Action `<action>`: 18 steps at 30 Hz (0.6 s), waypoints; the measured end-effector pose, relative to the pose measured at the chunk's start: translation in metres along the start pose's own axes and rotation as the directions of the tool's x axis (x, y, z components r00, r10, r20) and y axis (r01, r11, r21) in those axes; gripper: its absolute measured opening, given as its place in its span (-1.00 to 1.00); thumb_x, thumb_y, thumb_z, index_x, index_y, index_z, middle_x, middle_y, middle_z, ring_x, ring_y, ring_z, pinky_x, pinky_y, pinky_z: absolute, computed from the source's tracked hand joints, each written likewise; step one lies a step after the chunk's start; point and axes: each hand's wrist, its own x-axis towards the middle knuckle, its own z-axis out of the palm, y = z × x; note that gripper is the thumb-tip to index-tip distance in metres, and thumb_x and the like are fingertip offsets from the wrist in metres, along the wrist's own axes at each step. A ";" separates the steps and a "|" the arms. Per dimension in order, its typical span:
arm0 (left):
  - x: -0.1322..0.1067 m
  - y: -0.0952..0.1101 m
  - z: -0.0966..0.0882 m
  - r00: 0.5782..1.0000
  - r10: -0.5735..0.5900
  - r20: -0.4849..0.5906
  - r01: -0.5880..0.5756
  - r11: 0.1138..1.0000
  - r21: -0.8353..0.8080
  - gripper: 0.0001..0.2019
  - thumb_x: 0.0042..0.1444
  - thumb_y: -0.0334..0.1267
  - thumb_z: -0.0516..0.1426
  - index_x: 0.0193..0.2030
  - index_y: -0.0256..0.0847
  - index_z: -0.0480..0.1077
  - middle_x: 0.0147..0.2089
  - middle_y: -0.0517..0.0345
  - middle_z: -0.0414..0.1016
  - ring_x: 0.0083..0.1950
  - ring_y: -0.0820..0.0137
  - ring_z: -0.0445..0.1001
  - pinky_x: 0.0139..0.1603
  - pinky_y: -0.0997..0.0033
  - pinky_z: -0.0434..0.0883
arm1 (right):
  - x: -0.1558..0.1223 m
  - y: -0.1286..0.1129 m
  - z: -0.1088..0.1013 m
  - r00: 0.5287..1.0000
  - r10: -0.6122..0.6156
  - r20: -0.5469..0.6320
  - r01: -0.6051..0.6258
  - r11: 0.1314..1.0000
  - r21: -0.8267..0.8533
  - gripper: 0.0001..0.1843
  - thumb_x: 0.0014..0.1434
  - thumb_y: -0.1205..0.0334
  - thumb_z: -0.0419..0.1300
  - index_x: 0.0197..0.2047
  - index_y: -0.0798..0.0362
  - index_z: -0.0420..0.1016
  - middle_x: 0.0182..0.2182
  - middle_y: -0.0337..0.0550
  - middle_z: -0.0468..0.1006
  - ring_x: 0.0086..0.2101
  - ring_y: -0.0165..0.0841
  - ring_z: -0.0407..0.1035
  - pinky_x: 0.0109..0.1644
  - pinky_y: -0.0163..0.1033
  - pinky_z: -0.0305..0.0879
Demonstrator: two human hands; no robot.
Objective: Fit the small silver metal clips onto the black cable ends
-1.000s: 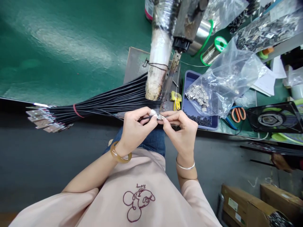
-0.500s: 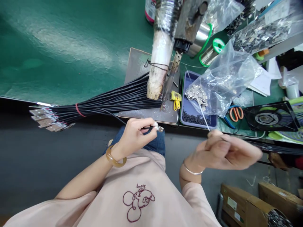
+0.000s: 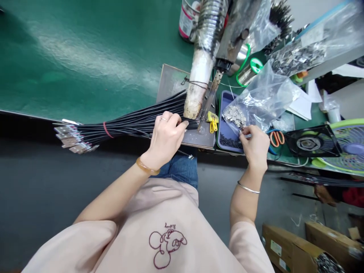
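Observation:
My left hand is curled over the cut end of a bundle of black cables, thumb and fingers closed on a cable there. Just below it, over my jeans, a cable end with a small metal plug hangs loose. My right hand reaches into the blue-purple tray, its thumb and finger pinched beside a pile of small metal connector shells. What the pinch holds is too small to make out. Small black pieces lie in the tray's near part.
A soldering iron and a white-wrapped duct point down over a grey board. Yellow clips, orange-handled pliers, a solder spool, a clear bag and a black fan stand nearby.
My left hand has let go of the cable with the metal plug and moved up onto the bundle. My right hand has moved forward and left into the tray.

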 end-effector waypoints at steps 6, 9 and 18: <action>-0.008 -0.001 -0.001 0.993 0.100 -0.056 -0.102 0.994 -0.039 -0.78 0.32 -0.34 0.09 -0.30 -0.22 0.55 -0.22 -0.03 0.54 -0.17 0.20 0.40 -0.16 0.17 0.28 | 0.008 -0.002 -0.006 0.987 -0.103 0.123 0.087 0.988 0.129 -0.81 0.12 0.27 0.22 -0.49 0.01 0.32 -0.45 -0.24 0.37 -0.41 -0.36 0.30 -0.23 -0.20 0.18; -0.014 0.001 -0.004 0.985 0.136 -0.108 -0.147 0.984 -0.101 -0.80 0.31 -0.36 0.11 -0.31 -0.23 0.52 -0.23 0.03 0.58 -0.17 0.25 0.44 -0.13 0.20 0.31 | 0.010 -0.001 -0.004 0.974 -0.128 0.188 0.070 0.955 0.288 -0.81 0.07 0.24 0.26 -0.50 0.02 0.35 -0.47 -0.27 0.37 -0.43 -0.39 0.28 -0.24 -0.22 0.19; -0.013 0.013 -0.017 0.961 0.243 -0.128 -0.268 0.934 -0.238 -0.90 0.26 -0.39 0.16 -0.27 -0.27 0.51 -0.36 0.10 0.56 -0.30 0.34 0.46 -0.15 0.29 0.41 | 0.006 0.002 0.006 0.976 -0.064 0.210 -0.044 0.878 0.477 -0.78 0.07 0.17 0.30 -0.50 0.04 0.38 -0.51 -0.30 0.41 -0.51 -0.46 0.22 -0.36 -0.26 0.16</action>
